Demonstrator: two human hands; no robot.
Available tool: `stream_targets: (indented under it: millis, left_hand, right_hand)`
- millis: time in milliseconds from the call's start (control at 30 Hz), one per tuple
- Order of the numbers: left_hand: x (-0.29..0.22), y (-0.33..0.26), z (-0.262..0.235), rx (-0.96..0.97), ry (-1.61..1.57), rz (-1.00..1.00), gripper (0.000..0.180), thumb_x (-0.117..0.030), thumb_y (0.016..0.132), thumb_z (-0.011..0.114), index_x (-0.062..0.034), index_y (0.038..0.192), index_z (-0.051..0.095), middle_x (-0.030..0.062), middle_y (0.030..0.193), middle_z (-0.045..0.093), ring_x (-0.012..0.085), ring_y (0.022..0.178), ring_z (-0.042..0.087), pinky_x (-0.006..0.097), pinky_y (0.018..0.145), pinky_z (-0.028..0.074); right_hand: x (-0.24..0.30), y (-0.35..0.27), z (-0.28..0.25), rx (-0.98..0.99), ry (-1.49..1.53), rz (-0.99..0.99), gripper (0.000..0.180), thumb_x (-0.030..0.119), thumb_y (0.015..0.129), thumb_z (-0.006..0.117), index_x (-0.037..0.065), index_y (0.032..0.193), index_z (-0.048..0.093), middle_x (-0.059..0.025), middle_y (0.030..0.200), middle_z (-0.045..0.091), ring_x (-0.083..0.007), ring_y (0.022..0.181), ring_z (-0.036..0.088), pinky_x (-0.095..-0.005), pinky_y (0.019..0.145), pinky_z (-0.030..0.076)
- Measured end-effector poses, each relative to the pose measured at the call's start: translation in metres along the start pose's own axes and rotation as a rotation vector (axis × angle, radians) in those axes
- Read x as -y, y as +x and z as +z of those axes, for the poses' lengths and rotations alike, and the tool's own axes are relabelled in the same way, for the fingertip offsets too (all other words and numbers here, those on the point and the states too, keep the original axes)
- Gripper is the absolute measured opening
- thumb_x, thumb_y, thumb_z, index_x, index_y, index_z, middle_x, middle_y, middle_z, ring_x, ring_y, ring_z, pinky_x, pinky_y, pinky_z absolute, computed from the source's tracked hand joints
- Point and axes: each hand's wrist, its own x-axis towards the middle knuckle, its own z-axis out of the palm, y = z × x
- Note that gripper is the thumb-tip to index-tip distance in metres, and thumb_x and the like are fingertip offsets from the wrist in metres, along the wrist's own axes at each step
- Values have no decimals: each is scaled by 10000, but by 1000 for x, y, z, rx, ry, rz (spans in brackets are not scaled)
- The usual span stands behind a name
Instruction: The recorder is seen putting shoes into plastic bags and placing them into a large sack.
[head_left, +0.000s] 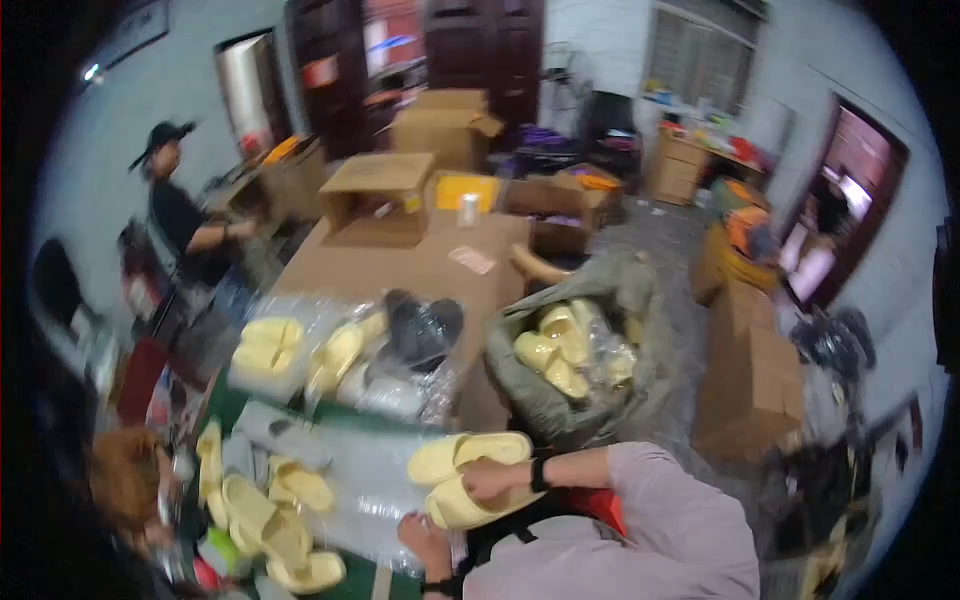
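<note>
My right hand (487,481) grips a pair of pale yellow slippers (462,506) side by side at the front of the table, its fingers at their straps. Close to the heel of the nearer slipper is my left hand (427,545), by the edge of a stack of clear plastic bags (365,490). Blur hides whether its fingers pinch anything. Loose yellow slippers (262,520) and grey slippers (275,430) lie left of the bags. Beyond are bagged yellow slippers (268,345) and dark grey slippers (424,328) on plastic.
A large grey-green sack (640,300) of bagged yellow slippers stands right of the table. Cardboard boxes (375,190) sit at the table's far end, and a tall carton (745,370) stands farther right. A person in a black shirt (185,215) is at the far left.
</note>
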Motion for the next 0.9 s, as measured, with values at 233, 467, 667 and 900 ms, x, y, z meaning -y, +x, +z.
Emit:
stream_targets:
  millis: [233,467,667,900]
  left_hand:
    - [-10,-4,-1,71,-134,6,357,-318,877,562,20,992,563,201,920,587,304,814,535,436,799,403]
    - [-4,1,-21,295,-208,-11,226,-165,870,559,-2,1026,574,163,916,600,239,829,566,348,763,443]
    - [124,-3,101,227,2,841,139,-111,866,554,3,941,582,123,811,605,209,714,572,315,663,462]
    - [-87,50,-73,79,-501,-183,189,-133,861,563,1,992,587,167,878,604,267,877,560,358,777,443]
  right_hand:
    - [10,2,28,-235,-258,-22,232,236,679,561,21,701,645,-181,905,575,-307,877,542,-451,716,417]
    - [24,56,56,63,-99,168,269,239,708,611,90,931,594,-186,1133,522,-290,1134,374,-454,955,282]
    - [-32,108,109,-84,259,98,304,290,808,598,26,958,571,-138,966,541,-269,849,486,-384,747,395]
    - [-21,93,67,-6,79,-240,404,366,792,638,16,979,565,-137,951,564,-281,832,503,-407,755,401]
